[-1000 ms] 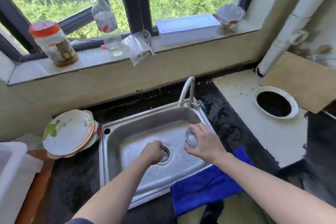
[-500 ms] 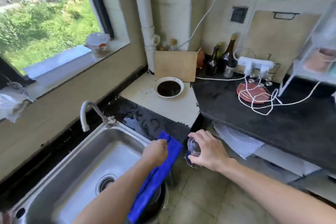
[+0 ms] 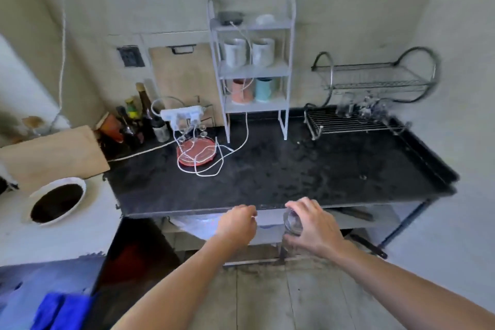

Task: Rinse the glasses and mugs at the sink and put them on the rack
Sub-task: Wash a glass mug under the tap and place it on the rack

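Note:
My right hand (image 3: 313, 228) grips a small clear glass (image 3: 292, 222) in front of the near edge of the black counter (image 3: 267, 177). My left hand (image 3: 237, 224) hangs beside it with loosely curled fingers and holds nothing. A chrome two-tier dish rack (image 3: 375, 83) stands at the counter's back right; a few clear glasses (image 3: 359, 108) sit blurred on its lower grid. A white shelf unit (image 3: 251, 69) at the back holds two white mugs (image 3: 249, 52), a pink mug (image 3: 241, 91) and a light blue mug (image 3: 263, 90).
A red coaster (image 3: 197, 154) with white cables and a power strip (image 3: 182, 114) lie left of the shelf unit. Bottles (image 3: 139, 118) and a wooden board (image 3: 51, 155) stand at the left. A white-rimmed round hole (image 3: 57, 202) and a blue cloth (image 3: 61, 311) are lower left.
My view has swung right from the sink to the black counter and the racks. My right hand has carried the glass along; my left hand has come away from the sink and the cloth.

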